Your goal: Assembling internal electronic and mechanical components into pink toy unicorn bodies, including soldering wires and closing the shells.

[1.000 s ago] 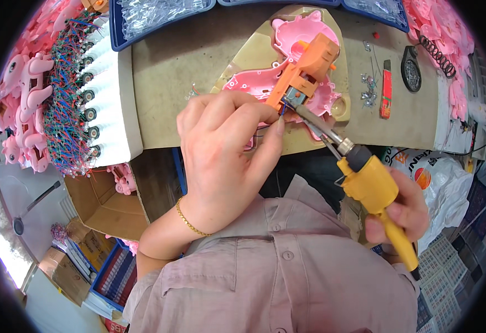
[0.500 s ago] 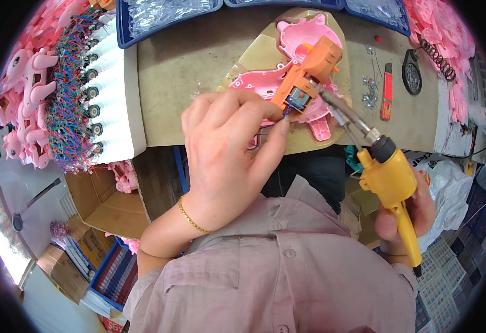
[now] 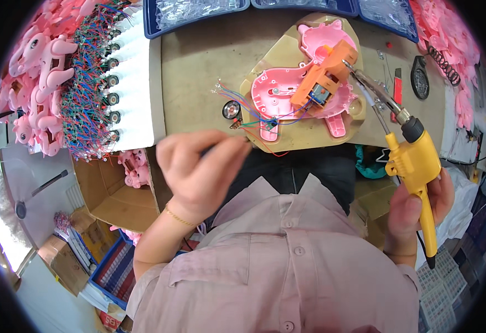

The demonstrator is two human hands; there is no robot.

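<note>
My right hand [image 3: 403,215] grips a yellow soldering gun [image 3: 415,164], its metal tip close to an orange plastic housing [image 3: 337,64]. The housing, with a small motor [image 3: 319,94] in it, lies over a pink toy shell half [image 3: 272,83] seated in a tan holder [image 3: 304,139]. Blue wires run from the motor to a small circuit board [image 3: 271,122] by the shell's lower leg. A small round speaker [image 3: 231,110] and more coloured wires lie left of the shell. My left hand [image 3: 196,172], partly blurred, is closed below the speaker, fingertips pressed together; I cannot make out anything in them.
Blue trays [image 3: 198,19] of clear parts line the back. Wired speakers [image 3: 112,99] stand in rows on a white sheet at left, beside piled pink toy bodies [image 3: 49,66]. A red cutter [image 3: 398,89] and a black ring-shaped tool [image 3: 420,77] lie at right.
My left hand has let go of the blue wire and drawn back left and down, uncovering the board, speaker and wires. The soldering tip has moved up along the orange housing.
</note>
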